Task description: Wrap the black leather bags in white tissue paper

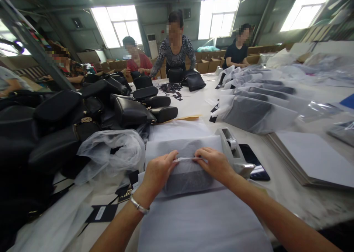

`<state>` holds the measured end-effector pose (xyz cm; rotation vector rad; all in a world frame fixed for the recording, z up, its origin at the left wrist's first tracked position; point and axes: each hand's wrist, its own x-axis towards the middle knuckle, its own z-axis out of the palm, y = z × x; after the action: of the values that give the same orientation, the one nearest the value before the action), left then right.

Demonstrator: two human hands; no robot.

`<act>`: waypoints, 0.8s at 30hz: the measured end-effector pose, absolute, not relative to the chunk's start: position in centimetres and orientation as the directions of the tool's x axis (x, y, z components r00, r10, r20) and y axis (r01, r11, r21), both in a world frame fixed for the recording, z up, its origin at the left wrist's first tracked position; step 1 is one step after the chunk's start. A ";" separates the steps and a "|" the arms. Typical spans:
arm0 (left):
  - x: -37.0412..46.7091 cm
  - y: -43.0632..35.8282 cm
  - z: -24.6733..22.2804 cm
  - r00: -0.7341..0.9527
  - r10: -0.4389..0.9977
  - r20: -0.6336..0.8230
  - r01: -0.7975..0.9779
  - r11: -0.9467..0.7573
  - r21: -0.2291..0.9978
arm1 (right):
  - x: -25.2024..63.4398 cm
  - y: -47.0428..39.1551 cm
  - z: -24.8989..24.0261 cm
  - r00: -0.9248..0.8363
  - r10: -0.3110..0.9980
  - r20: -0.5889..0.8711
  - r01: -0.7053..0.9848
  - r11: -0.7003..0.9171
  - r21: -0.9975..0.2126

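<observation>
In front of me a dark bag lies wrapped in white tissue paper (190, 184), its dark shape showing through. The fingers of my left hand (160, 169) pinch the folded edge of the paper near the bag's middle. A short way to the right, my right hand (214, 163) pinches the same edge between thumb and fingers. Beneath the bundle a larger white sheet (199, 222) spreads toward me. Just beyond my right hand stands a grey tape dispenser (231, 145), with a dark phone (254, 163) beside it.
Black handbags (91, 112) are heaped on the left, with crumpled clear plastic (113, 152) and black tags (102, 213) nearer me. Wrapped bags (249, 112) line the right, behind a stack of grey boards (315, 156). Several people (174, 49) work across the table.
</observation>
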<state>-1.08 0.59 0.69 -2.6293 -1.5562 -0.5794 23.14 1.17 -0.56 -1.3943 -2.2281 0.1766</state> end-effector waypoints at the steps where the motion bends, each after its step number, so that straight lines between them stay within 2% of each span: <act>1: -1.1 0.7 0.7 0.426 0.836 0.346 0.855 -0.497 0.147 | 23.0 1.2 -0.5 -0.336 0.877 0.343 0.811 0.455 -0.368; 4: -0.7 0.7 1.0 0.427 0.777 0.463 0.862 -0.504 0.052 | 22.8 1.2 -0.4 -0.305 0.893 0.332 0.828 0.421 -0.370; 6: -0.2 0.1 1.1 0.420 0.694 0.584 0.861 -0.508 -0.016 | 22.7 1.2 -0.2 -0.293 0.901 0.319 0.841 0.402 -0.363; 8: 0.5 -1.0 0.6 0.449 0.619 0.644 0.832 -0.553 -0.049 | 22.6 1.3 -0.1 -0.293 0.905 0.308 0.848 0.395 -0.353; 11: 1.8 -2.7 -0.9 0.545 0.610 0.575 0.767 -0.640 -0.048 | 22.5 1.4 -0.1 -0.299 0.904 0.306 0.857 0.395 -0.331; 14: 2.5 -3.4 -2.4 0.538 0.708 0.458 0.808 -0.588 -0.041 | 22.8 1.8 -0.1 -0.280 0.900 0.334 0.882 0.378 -0.280; 19: 2.8 -2.9 -2.4 0.481 0.822 0.305 0.866 -0.500 -0.015 | 26.5 1.6 -0.1 -0.171 0.822 0.543 0.921 0.329 -0.207; 22: 2.7 -2.8 -2.0 0.485 0.832 0.270 0.864 -0.503 -0.005 | 30.8 0.4 -0.8 0.001 0.784 0.620 0.939 0.213 -0.270; 24: 2.7 -2.8 -1.9 0.487 0.832 0.265 0.863 -0.505 0.000 | 33.6 -0.8 -1.6 0.135 0.798 0.587 0.930 0.103 -0.353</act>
<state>2.71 -2.77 -1.94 -2.5919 -1.4866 -0.3500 33.61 -0.77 -1.55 -1.7123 -1.6812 -0.2383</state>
